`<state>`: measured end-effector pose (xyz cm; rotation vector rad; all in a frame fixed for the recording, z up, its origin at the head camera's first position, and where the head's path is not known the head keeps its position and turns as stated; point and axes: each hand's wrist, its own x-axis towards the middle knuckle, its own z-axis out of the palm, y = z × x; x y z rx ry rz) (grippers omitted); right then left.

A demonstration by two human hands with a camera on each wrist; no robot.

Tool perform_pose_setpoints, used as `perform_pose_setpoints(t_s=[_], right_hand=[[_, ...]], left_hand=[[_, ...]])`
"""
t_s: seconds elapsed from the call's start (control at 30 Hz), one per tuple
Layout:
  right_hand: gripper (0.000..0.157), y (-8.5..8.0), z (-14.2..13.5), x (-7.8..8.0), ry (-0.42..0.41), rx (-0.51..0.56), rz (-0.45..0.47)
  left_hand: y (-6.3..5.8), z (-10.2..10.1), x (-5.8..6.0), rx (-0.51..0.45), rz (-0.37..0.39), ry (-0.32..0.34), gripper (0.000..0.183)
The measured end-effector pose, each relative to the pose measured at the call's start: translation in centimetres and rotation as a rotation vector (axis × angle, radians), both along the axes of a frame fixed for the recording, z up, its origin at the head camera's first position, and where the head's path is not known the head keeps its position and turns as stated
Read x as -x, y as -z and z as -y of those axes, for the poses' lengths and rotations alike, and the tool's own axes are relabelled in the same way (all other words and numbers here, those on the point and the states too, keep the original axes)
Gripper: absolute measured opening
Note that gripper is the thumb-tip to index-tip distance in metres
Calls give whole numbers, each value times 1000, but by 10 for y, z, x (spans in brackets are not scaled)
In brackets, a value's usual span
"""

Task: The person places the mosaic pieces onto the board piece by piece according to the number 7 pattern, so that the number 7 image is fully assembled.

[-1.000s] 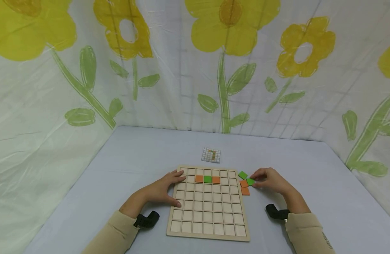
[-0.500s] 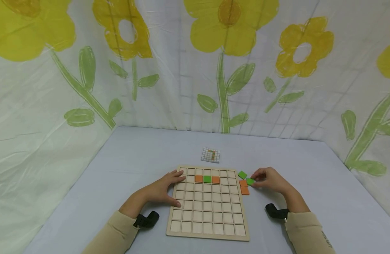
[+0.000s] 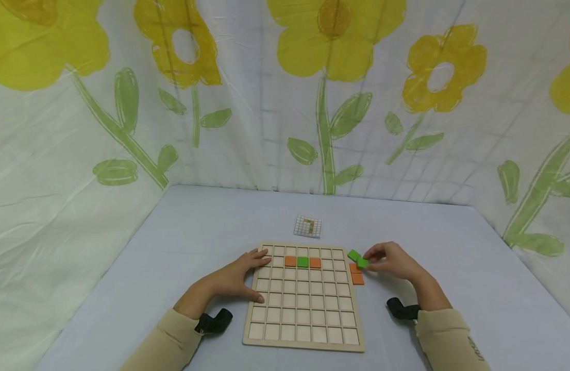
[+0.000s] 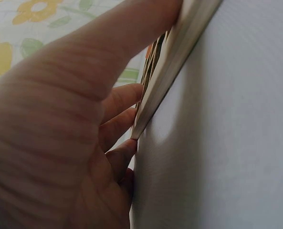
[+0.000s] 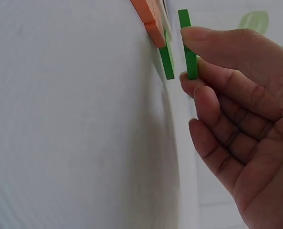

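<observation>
My left hand (image 3: 234,273) lies at the left edge of a wooden grid board (image 3: 303,301), thumb and fingers spread and touching its rim. In the left wrist view its thumb and fingertips meet the board's edge. Beyond the right edge, my right hand (image 3: 394,260) pinches a green square tile (image 3: 362,263) between thumb and fingers. The right wrist view shows this green tile (image 5: 191,67) raised off the table. Another green tile (image 3: 353,255) and two orange tiles (image 3: 357,279) lie by the board's right edge. One row of the board holds an orange, a green and an orange tile.
A small printed grid card (image 3: 307,226) with a coloured pattern lies behind the board on the pale table (image 3: 211,221). Flower-printed white sheeting (image 3: 248,129) hangs behind and beside the table. Dark wrist cameras (image 3: 215,321) are strapped below both hands.
My right hand has lifted the green tile from the table and moved it slightly left, over the orange tiles. The left hand has kept its place on the board.
</observation>
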<state>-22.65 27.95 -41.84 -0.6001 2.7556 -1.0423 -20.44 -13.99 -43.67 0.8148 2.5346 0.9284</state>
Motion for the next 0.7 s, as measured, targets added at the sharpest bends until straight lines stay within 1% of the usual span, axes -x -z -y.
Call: perform_pose_setpoints(t_s=[0.13, 0.3, 0.47, 0.7], right_hand=[[25, -3, 6, 0, -20, 0, 3], [23, -7, 14, -2, -56, 7, -19], [24, -8, 23, -3, -93, 23, -14], [22, -10, 41, 1, -144, 26, -19]], left_hand=[[0, 0, 0, -7, 3, 4, 92], [0, 0, 0, -5, 0, 3, 93], [0, 0, 0, 0, -4, 3, 93], [0, 1, 0, -1, -2, 6, 92]])
